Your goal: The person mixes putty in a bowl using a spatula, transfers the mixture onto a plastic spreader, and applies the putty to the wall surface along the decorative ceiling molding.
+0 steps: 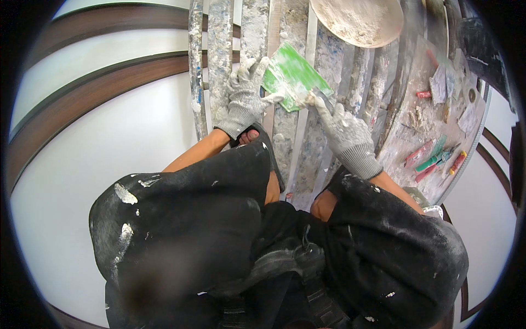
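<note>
Two hands in plaster-caked grey knit gloves, well apart, one each side of a green rectangular plate. Left hand [247, 90]: at plate's left edge, thumb by lower corner, other fingers partly spread upward; can't tell if it grips firmly. Right hand [346, 129]: fingers bent at plate's lower right corner, closed on a narrow grey tool [323, 97], likely a scraper, mostly hidden by the fingers. Green plate [293, 68] sits between the hands, tilted, with white paste smeared thickest along its lower part, near right fingertips.

Below both hands: knees apart in black shorts [181, 219], white splatters on the fabric. Bare toes [249, 136] just below left wrist.

Under the hands: paint-crusted planks [219, 55] running lengthwise, gaps between them. Beyond right hand, up ahead: round shallow bowl [359, 19] of whitish powder or paste.

Right of right hand: dirty grey board [397, 156] with loose hand tools: green-handled pliers [432, 162], a red-and-yellow handle [458, 163], a short red piece [423, 94] farther up.

Far left of left hand: white surface [109, 129] with curved dark-brown bands [109, 82].
</note>
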Motion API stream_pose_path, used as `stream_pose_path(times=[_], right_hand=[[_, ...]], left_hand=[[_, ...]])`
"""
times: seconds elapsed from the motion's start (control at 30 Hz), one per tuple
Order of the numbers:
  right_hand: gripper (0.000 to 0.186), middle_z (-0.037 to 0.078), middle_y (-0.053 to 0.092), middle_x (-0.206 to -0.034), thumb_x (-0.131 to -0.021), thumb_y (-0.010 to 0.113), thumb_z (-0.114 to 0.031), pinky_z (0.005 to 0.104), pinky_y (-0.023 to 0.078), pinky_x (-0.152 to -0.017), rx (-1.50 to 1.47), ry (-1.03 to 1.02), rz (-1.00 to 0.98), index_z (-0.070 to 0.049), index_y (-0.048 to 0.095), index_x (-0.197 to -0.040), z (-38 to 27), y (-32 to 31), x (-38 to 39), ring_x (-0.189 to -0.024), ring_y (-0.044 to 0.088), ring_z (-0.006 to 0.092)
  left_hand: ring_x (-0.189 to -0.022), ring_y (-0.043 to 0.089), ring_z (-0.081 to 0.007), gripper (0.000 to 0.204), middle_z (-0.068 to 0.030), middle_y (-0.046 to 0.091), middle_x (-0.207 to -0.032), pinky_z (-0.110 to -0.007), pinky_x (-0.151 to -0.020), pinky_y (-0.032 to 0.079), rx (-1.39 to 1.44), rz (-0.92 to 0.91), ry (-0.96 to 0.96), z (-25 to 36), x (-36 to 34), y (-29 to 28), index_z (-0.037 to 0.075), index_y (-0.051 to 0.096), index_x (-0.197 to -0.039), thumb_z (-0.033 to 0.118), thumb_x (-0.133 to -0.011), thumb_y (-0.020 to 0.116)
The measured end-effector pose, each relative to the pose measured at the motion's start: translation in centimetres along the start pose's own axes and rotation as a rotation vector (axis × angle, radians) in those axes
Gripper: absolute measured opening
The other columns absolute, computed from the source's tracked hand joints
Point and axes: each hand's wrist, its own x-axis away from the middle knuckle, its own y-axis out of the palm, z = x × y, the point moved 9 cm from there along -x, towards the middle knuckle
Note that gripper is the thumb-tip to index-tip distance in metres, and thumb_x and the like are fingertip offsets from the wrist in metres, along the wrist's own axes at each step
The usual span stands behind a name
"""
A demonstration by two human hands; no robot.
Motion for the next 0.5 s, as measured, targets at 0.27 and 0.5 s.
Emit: stream_pose_path(times=[0.27,0.5], right_hand=[[0.06,0.018,0.064,-0.101,-0.097,0.056,-0.011,0.0446,0.059,-0.068,-0.096,-0.01,0.024,-0.009,0.042,-0.156,-0.5,-1.0,-0.6,-0.083,0.072,0.0325],[0.068,0.021,0.063,-0.105,-0.092,0.059,-0.009,0.0434,0.06,-0.069,0.046,0.0,-0.064,-0.006,0.04,-0.158,-0.1,0.2,1.4,-0.09,0.072,0.0316]], left_hand=[[-0.138,0.039,-0.0389,0.099,-0.0182,0.042,-0.148,-0.052,-0.116,0.03,0.003,-0.006,0.023,0.1,-0.3,-0.2,0.009,0.045,-0.156,0.06,-0.079,0.081],[-0.14,0.034,-0.0408,0.102,-0.0194,0.038,-0.151,-0.057,-0.116,0.027,0.037,-0.038,-0.011,-0.5,0.0,1.3,0.014,0.041,-0.159,0.064,-0.079,0.08]])
